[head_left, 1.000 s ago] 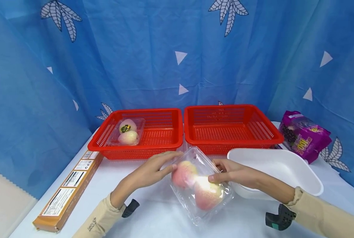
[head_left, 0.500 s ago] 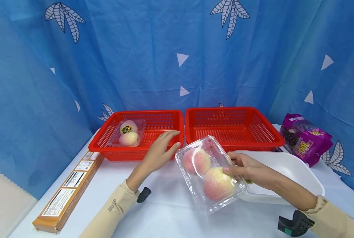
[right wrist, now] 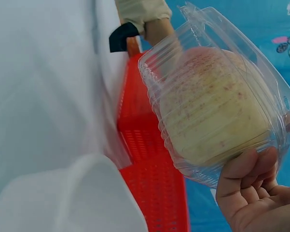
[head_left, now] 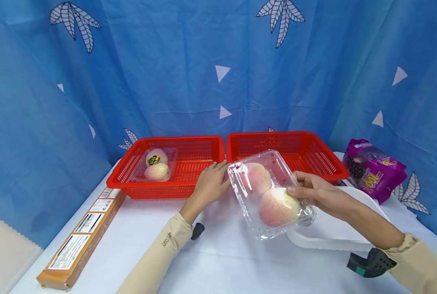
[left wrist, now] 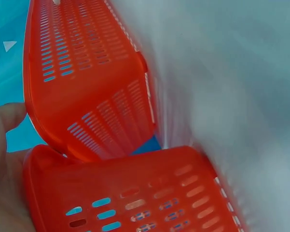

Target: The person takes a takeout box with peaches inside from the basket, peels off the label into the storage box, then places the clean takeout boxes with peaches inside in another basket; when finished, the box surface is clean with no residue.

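While a long cardboard box (head_left: pixel 78 234) lies at the counter's (head_left: pixel 222 261) far left, your left hand (head_left: pixel 211 184) rests with relaxed fingers against the left red basket (head_left: pixel 189 188) — holding nothing. Just right of it, your right hand (head_left: pixel 311 190) grips the clear clamshell of peaches (head_left: pixel 269 194), tilted above the counter — in front of the right red basket (head_left: pixel 313 153).

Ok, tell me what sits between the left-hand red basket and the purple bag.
In the head view, the right red basket lies between the left red basket and the purple bag, with the clear fruit box held up in front of it.
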Available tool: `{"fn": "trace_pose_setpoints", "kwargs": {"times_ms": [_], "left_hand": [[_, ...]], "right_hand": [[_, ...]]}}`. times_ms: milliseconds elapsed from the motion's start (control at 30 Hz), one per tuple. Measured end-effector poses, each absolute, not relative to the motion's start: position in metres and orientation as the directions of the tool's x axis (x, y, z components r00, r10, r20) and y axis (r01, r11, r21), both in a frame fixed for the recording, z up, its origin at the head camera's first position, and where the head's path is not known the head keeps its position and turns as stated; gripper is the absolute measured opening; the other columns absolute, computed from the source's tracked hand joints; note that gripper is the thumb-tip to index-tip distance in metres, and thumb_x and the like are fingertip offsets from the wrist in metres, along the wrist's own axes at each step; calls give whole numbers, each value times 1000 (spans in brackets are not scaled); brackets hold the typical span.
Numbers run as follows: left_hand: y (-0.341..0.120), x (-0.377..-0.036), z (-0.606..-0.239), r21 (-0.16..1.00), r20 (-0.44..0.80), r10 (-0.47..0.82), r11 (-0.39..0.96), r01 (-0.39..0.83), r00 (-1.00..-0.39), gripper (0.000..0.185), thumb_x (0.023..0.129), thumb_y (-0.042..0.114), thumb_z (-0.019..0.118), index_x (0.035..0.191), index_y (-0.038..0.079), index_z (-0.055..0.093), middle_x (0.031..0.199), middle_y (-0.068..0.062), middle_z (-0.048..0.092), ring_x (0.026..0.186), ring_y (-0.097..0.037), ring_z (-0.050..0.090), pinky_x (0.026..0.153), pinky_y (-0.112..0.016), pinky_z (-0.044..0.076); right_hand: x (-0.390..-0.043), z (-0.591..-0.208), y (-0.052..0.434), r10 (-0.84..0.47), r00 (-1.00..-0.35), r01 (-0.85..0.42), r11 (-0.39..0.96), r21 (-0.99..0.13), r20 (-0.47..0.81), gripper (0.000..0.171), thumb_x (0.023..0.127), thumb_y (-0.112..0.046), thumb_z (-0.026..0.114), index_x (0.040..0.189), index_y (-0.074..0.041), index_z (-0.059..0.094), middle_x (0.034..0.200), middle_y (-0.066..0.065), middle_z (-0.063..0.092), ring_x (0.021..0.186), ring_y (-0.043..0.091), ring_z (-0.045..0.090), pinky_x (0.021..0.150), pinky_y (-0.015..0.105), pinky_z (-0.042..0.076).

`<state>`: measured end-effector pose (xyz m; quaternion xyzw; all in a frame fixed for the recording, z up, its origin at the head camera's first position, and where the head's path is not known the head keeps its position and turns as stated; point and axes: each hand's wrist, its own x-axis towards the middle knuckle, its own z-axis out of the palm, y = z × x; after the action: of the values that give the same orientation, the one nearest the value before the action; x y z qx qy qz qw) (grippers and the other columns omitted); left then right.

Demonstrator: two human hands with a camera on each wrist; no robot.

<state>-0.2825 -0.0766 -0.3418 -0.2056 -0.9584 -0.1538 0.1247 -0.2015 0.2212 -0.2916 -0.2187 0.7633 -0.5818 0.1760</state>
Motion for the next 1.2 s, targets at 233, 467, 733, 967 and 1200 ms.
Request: {"fn": "trace_pose_setpoints", "kwargs": {"times_ms": [233,467,733,967,1200], "left_hand": [[-74,-279,-343,259,307,333,872,415,-892,60,97,52,45,143,15,46,150,-3,40,138,-36,34,113,-55,25],[-75,-278,-343,293,314,326,860,417,-892,60,96,52,47,143,14,47,150,-2,41,138,-37,35,113,-54,24],[-77,-279,-344,312,331,331,845,433,-884,57,96,48,49,142,15,48,148,0,44,137,-38,36,113,-54,25],[-77,-279,-345,299,332,335,849,435,-882,55,96,48,48,142,18,48,148,0,44,137,-36,36,113,-54,25],[-77,-279,-344,310,330,336,844,437,-882,55,96,48,48,142,18,48,148,0,44,137,-37,36,113,-54,24]], "right_hand": [[-216,-282,232,-535,-843,-130,108,-986,52,25,98,-13,47,123,-16,47,117,0,56,107,16,57,85,34,55],[-230,-276,236,-513,-855,-125,66,-990,74,20,98,-10,45,117,-13,50,113,0,57,105,14,56,81,31,56],[-245,-273,241,-454,-890,-75,53,-996,43,7,100,-13,45,105,-14,51,105,0,58,97,14,58,76,29,56],[-262,-269,250,-370,-929,-19,64,-998,-6,6,100,-18,48,101,-14,52,99,-1,59,91,12,60,72,25,56],[-282,-267,263,-322,-946,2,106,-994,-36,11,101,-23,47,102,-13,46,101,-2,54,95,11,53,73,23,52]]}}
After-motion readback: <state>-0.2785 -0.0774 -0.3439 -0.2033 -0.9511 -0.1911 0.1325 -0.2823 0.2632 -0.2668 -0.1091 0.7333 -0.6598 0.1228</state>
